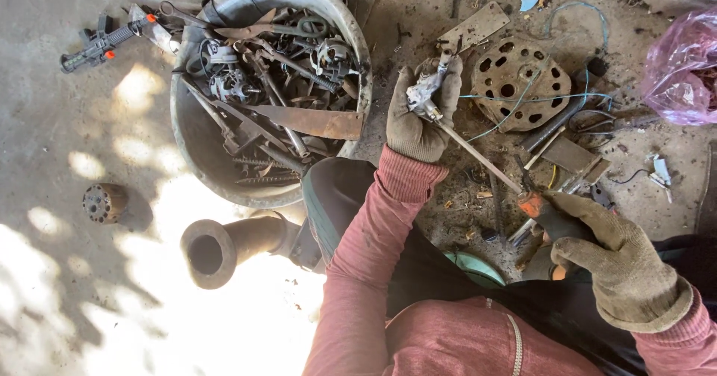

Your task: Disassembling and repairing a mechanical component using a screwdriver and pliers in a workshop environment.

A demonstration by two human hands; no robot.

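My left hand (pixel 418 118), in a worn grey glove, grips a small silvery metal part (pixel 426 94) over the dirt floor. My right hand (pixel 609 253), also gloved, is closed round the orange-and-black handle of a long screwdriver (pixel 478 156). The screwdriver's shaft runs up and left, and its tip meets the metal part in my left hand. Both sleeves are reddish pink.
A big round metal basin (pixel 357 44) at upper left is full of scrap metal and tools. A rusty perforated disc (pixel 515 81) with blue wire lies right of my left hand. A rusty pipe elbow (pixel 216 247), a small round metal piece (pixel 103 202) and a pink plastic bag (pixel 683 66) lie around.
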